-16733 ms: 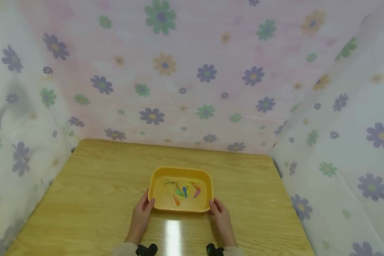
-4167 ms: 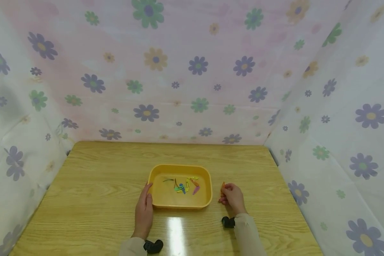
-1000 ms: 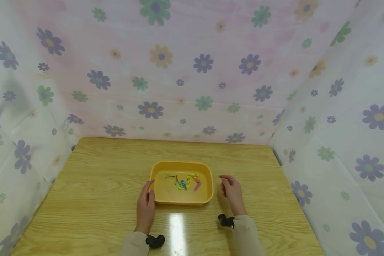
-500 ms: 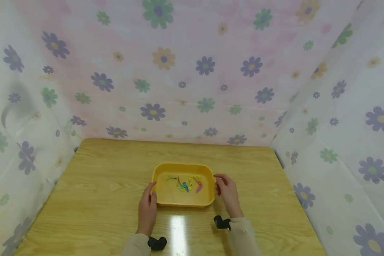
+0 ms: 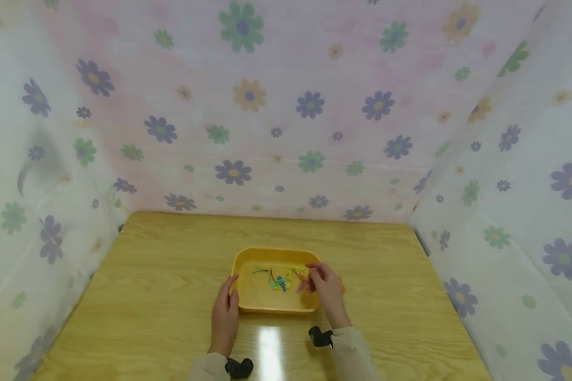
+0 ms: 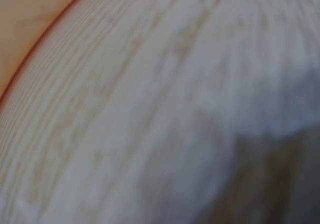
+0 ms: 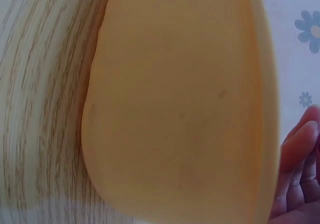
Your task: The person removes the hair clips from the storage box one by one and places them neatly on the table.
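Colourful snap hair clips lie in a shallow yellow tray (image 5: pixel 252 302) on the table. In the head view my left hand (image 5: pixel 225 320) grips the tray's left rim, thumb and fingers at the edge. My right hand (image 5: pixel 328 290) reaches over the tray's right side, fingers bent. Its fingertips are right at a pink hair clip (image 5: pixel 300 288); I cannot tell whether they pinch it. Outside the tray, an orange hair clip (image 5: pixel 342 287) lies on the table, partly behind the right hand. The right wrist view shows some right-hand fingers (image 7: pixel 300 151) by the tray wall (image 7: pixel 265 108).
Near the tray's middle lie a blue clip (image 5: pixel 280 282), a yellow clip (image 5: pixel 289 278) and a green clip (image 5: pixel 273 284), with a thin dark clip (image 5: pixel 260 271) farther left. The wood-patterned table (image 5: pixel 162 286) is enclosed by flowered cloth walls (image 5: pixel 276 116).
An orange clip, in the tray at first and later in my right hand, now lies on the table right of the tray. The right hand has since moved left over the tray. Left stays at the rim.
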Demonstrator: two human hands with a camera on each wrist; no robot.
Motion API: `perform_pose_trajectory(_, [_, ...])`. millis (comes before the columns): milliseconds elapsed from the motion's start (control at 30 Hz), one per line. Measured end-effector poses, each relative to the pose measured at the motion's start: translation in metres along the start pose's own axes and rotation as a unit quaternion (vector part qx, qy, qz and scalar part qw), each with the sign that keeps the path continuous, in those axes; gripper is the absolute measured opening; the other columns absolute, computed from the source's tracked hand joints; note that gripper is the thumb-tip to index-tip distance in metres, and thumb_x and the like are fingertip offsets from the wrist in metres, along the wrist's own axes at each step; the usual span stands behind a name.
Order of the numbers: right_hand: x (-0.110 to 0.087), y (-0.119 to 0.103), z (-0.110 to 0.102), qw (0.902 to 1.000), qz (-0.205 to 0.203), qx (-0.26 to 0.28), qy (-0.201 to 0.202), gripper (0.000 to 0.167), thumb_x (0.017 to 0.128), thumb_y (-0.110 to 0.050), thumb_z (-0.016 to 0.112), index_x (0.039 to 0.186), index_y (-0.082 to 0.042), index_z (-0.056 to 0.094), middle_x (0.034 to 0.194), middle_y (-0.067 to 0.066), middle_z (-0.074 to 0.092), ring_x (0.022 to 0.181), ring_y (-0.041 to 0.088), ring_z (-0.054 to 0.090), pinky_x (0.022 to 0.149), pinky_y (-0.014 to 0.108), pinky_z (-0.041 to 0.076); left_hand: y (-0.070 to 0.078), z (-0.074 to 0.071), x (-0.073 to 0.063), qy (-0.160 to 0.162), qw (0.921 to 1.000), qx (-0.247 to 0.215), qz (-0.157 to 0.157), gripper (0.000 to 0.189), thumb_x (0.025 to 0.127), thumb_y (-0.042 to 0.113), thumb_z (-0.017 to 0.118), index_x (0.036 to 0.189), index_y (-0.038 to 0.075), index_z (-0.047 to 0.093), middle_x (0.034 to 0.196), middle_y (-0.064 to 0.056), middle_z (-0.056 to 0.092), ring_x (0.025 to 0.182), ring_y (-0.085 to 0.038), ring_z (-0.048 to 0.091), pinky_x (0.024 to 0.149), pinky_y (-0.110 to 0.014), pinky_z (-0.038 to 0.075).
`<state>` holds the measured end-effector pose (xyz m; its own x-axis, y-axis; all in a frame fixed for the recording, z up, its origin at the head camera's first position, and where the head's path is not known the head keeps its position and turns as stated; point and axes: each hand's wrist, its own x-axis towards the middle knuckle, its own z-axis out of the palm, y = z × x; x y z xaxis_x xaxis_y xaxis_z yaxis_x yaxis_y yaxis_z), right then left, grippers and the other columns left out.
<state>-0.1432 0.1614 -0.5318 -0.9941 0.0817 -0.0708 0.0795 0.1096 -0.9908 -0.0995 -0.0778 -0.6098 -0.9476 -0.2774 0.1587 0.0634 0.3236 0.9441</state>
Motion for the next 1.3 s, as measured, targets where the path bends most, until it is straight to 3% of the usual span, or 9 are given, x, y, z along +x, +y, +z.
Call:
perform_pose_trajectory(167, [-0.001, 0.001, 0.009, 0.9995, -0.012, -0.024, -0.018, 0.023, 0.093, -0.013, 0.046, 0.107, 0.0, 0.056, 0.083, 0.028, 0.055, 0.071, 0.045, 0.056, 0.058, 0.035, 0.048, 0.0, 0.001, -0.002, 0.006, 1.0, 0.002, 0.0, 0.033, 0.095, 0.026, 0.041, 0.127, 0.034, 0.046, 0.133, 0.011, 0.04, 0.095, -0.008, 0.045, 0.078, -0.032, 0.037])
perform_pose_trajectory(367, [-0.003, 0.0, 0.016, 0.9964, -0.037, -0.072, -0.024, 0.022, 0.092, -0.01, 0.046, 0.107, 0.002, 0.057, 0.083, 0.025, 0.055, 0.066, 0.042, 0.056, 0.058, 0.043, 0.048, 0.001, 0.002, -0.002, -0.004, 1.0, -0.006, -0.003, 0.034, 0.095, 0.026, 0.041, 0.128, 0.033, 0.045, 0.134, 0.011, 0.038, 0.072, -0.014, 0.045, 0.07, -0.029, 0.037])
perform_pose_trajectory(500, [-0.002, 0.003, 0.02, 0.994, -0.036, -0.1, -0.027, 0.02, 0.091, -0.012, 0.048, 0.105, -0.002, 0.059, 0.083, 0.023, 0.057, 0.066, 0.039, 0.057, 0.06, 0.046, 0.048, 0.003, 0.001, -0.001, -0.001, 1.0, -0.005, -0.002, 0.033, 0.095, 0.025, 0.041, 0.127, 0.033, 0.046, 0.134, 0.009, 0.039, 0.101, -0.013, 0.049, 0.086, -0.035, 0.039])
perform_pose_trajectory(600, [-0.001, 0.006, 0.023, 0.9927, -0.034, -0.112, -0.027, 0.02, 0.091, -0.013, 0.048, 0.104, -0.004, 0.06, 0.083, 0.022, 0.059, 0.067, 0.039, 0.057, 0.06, 0.046, 0.048, 0.003, 0.001, -0.001, 0.002, 1.0, -0.006, -0.003, 0.033, 0.095, 0.024, 0.041, 0.127, 0.032, 0.046, 0.134, 0.009, 0.04, 0.123, -0.012, 0.035, 0.095, -0.041, 0.033])
perform_pose_trajectory(867, [0.001, 0.008, 0.027, 0.989, -0.031, -0.141, -0.033, 0.021, 0.091, -0.015, 0.049, 0.105, -0.004, 0.059, 0.087, 0.019, 0.059, 0.068, 0.029, 0.058, 0.059, 0.038, 0.049, 0.002, 0.003, -0.002, 0.005, 0.9999, -0.014, -0.006, 0.033, 0.095, 0.022, 0.041, 0.126, 0.033, 0.047, 0.134, 0.009, 0.04, 0.124, -0.012, 0.034, 0.096, -0.042, 0.032])
perform_pose_trajectory(1033, [0.002, 0.009, 0.03, 0.9757, -0.04, -0.214, -0.026, 0.019, 0.09, -0.018, 0.051, 0.103, -0.009, 0.061, 0.086, 0.007, 0.06, 0.066, 0.018, 0.058, 0.057, 0.028, 0.046, 0.003, 0.003, -0.002, 0.004, 0.9998, -0.017, -0.005, 0.034, 0.095, 0.021, 0.042, 0.126, 0.033, 0.047, 0.134, 0.01, 0.039, 0.122, -0.01, 0.035, 0.094, -0.041, 0.034])
perform_pose_trajectory(1300, [0.002, 0.009, 0.034, 0.9419, -0.065, -0.329, -0.022, 0.017, 0.087, -0.021, 0.054, 0.099, -0.016, 0.064, 0.086, -0.006, 0.059, 0.069, 0.009, 0.053, 0.059, 0.029, 0.042, 0.003, 0.002, -0.002, -0.001, 0.9997, -0.022, -0.006, 0.036, 0.095, 0.019, 0.042, 0.127, 0.034, 0.046, 0.135, 0.011, 0.038, 0.123, -0.011, 0.034, 0.095, -0.041, 0.033])
